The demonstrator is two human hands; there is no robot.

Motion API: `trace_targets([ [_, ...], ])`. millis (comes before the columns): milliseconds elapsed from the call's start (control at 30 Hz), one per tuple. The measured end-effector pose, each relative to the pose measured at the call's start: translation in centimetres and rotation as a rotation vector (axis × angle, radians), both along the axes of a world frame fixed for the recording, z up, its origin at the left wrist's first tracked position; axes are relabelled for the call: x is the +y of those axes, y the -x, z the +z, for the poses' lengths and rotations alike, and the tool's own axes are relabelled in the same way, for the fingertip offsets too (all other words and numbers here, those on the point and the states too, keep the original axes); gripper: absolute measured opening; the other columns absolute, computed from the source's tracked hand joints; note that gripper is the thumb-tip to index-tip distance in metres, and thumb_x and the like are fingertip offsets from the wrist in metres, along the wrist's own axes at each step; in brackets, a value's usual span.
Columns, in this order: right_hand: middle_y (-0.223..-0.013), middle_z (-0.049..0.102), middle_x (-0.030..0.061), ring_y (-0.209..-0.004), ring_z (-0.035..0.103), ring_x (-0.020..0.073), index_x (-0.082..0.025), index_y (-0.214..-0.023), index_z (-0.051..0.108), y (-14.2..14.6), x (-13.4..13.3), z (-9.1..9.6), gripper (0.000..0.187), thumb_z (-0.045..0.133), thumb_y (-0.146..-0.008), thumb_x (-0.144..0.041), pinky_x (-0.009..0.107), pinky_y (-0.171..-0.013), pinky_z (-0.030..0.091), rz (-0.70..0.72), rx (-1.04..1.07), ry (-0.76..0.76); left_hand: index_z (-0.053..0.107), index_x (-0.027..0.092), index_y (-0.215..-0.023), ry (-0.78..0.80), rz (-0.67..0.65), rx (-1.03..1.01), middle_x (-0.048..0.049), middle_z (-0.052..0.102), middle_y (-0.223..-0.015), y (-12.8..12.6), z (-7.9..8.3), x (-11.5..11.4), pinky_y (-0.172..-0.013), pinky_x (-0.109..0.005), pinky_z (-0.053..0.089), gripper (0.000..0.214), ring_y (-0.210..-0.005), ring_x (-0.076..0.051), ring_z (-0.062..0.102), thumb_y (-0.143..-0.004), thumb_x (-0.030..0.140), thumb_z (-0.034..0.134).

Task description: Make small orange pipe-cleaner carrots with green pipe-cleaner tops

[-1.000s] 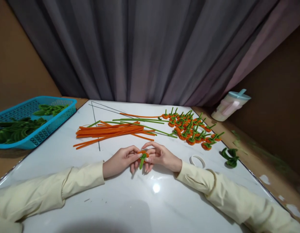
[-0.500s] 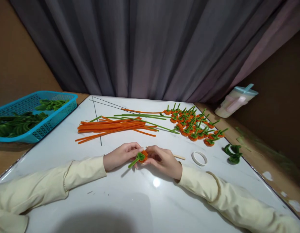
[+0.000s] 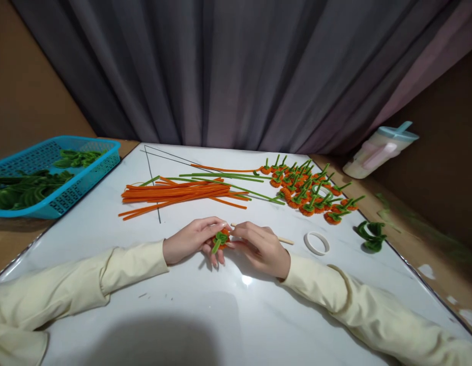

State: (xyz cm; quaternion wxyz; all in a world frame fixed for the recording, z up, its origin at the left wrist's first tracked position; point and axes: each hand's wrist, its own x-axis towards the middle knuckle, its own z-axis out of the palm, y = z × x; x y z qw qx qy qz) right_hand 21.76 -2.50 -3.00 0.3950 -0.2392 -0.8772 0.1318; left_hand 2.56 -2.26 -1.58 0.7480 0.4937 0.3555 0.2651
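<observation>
Both hands meet over the middle of the white table [image 3: 205,315]. My left hand [image 3: 194,240] and my right hand [image 3: 259,246] pinch a small orange pipe-cleaner flower with a green stem [image 3: 219,239] between their fingertips. A thin wooden stick [image 3: 284,240] lies under my right hand, its end poking out to the right. Behind the hands lies a bundle of orange pipe cleaners [image 3: 178,197] with a few green pipe cleaners [image 3: 228,178] across it.
A heap of finished orange flowers [image 3: 308,195] lies at the back right. A white tape ring [image 3: 317,242] and green curled pieces [image 3: 370,235] sit right. A blue basket [image 3: 83,180] of green pieces stands left, a lidded cup [image 3: 377,150] far right. Thin wires [image 3: 154,188] cross the table.
The flower has been turned between my fingers: its green stem swung from pointing down to down-left. My right hand shifted, uncovering the wooden stick.
</observation>
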Motion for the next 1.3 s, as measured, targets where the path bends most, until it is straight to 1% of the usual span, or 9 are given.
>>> trace_targets([
  [67, -0.092, 0.062, 0.0084, -0.082, 0.061, 0.0142, -0.018, -0.103, 0.052, 0.10, 0.00, 0.14, 0.015, 0.048, -0.089, -0.017, 0.022, -0.065, 0.048, 0.042, -0.014, 0.012, 0.051, 0.013, -0.090, -0.006, -0.009, 0.029, -0.0045, 0.064, -0.059, -0.07, -0.12, -0.07, -0.047, -0.023, 0.050, 0.037, -0.051, -0.016, 0.064, -0.084, 0.050, 0.049],
  [133, -0.094, 0.061, 0.0087, -0.085, 0.060, 0.0145, -0.018, -0.105, 0.052, 0.15, 0.01, 0.19, 0.017, 0.046, -0.089, -0.016, 0.023, -0.068, 0.049, 0.066, -0.021, 0.032, 0.052, 0.011, -0.092, -0.004, -0.036, 0.034, -0.0076, 0.065, -0.061, -0.01, -0.16, -0.16, -0.049, -0.025, 0.052, 0.042, -0.054, -0.017, 0.064, -0.086, 0.052, 0.043],
  [233, -0.090, 0.060, 0.0082, -0.081, 0.059, 0.0146, -0.017, -0.103, 0.053, 0.14, 0.02, 0.17, 0.016, 0.045, -0.089, -0.015, 0.024, -0.067, 0.049, 0.071, -0.023, 0.078, 0.042, 0.014, -0.114, 0.012, -0.051, -0.034, -0.0083, 0.065, -0.071, 0.30, 0.01, -0.30, -0.053, -0.028, 0.054, 0.046, -0.065, -0.019, 0.065, -0.087, 0.051, 0.041],
  [300, -0.086, 0.059, 0.0075, -0.075, 0.057, 0.0140, -0.017, -0.099, 0.054, 0.13, 0.01, 0.20, 0.013, 0.046, -0.089, -0.016, 0.024, -0.064, 0.047, 0.063, -0.011, 0.130, 0.032, 0.020, -0.122, -0.012, -0.058, -0.079, -0.0055, 0.064, -0.075, 0.53, 0.12, -0.39, -0.052, -0.028, 0.054, 0.047, -0.067, -0.018, 0.065, -0.086, 0.046, 0.048],
  [433, -0.075, 0.055, 0.0033, -0.062, 0.050, 0.0110, -0.016, -0.087, 0.055, 0.28, -0.03, 0.47, 0.005, 0.051, -0.086, -0.018, 0.022, -0.057, 0.042, 0.043, 0.058, 0.280, 0.034, 0.025, -0.110, -0.139, -0.107, -0.081, -0.0004, 0.060, -0.079, 0.69, -0.25, -0.55, -0.048, -0.025, 0.054, 0.038, -0.062, -0.016, 0.065, -0.083, 0.033, 0.059],
  [633, -0.067, 0.056, -0.0001, -0.057, 0.045, 0.0086, -0.015, -0.074, 0.056, 0.50, 0.00, 0.78, 0.013, 0.057, -0.082, -0.025, 0.020, -0.051, 0.038, 0.014, 0.138, 0.673, 0.043, 0.019, -0.095, -0.273, -0.054, 0.014, 0.0010, 0.058, -0.073, 0.53, -0.78, -0.65, -0.053, -0.028, 0.058, 0.024, -0.066, -0.015, 0.066, -0.082, 0.032, 0.058],
  [800, -0.062, 0.055, -0.0013, -0.052, 0.047, 0.0074, -0.015, -0.073, 0.055, 0.53, -0.20, 0.85, 0.018, 0.058, -0.080, -0.031, 0.019, -0.048, 0.039, 0.053, 0.231, 0.873, 0.046, 0.017, -0.092, -0.274, -0.032, 0.022, 0.0005, 0.061, -0.068, 0.55, -0.59, -0.60, -0.049, -0.026, 0.056, 0.024, -0.061, -0.016, 0.067, -0.082, 0.036, 0.058],
  [1133, -0.058, 0.054, -0.0015, -0.048, 0.049, 0.0075, -0.015, -0.074, 0.055, 0.71, -0.30, 0.84, 0.022, 0.059, -0.079, -0.035, 0.020, -0.047, 0.042, 0.055, 0.286, 0.950, 0.047, 0.016, -0.086, -0.259, 0.054, 0.027, 0.0022, 0.063, -0.058, 0.44, -0.49, -0.68, -0.046, -0.024, 0.053, 0.021, -0.049, -0.016, 0.065, -0.081, 0.032, 0.060],
  [1300, -0.057, 0.054, -0.0019, -0.047, 0.048, 0.0073, -0.015, -0.073, 0.055, 0.81, -0.29, 0.93, 0.022, 0.059, -0.080, -0.036, 0.020, -0.045, 0.041, 0.044, 0.289, 0.929, 0.047, 0.016, -0.082, -0.252, 0.055, 0.022, 0.0028, 0.063, -0.054, 0.49, -0.64, -0.88, -0.045, -0.024, 0.053, 0.020, -0.048, -0.016, 0.065, -0.081, 0.032, 0.060],
])
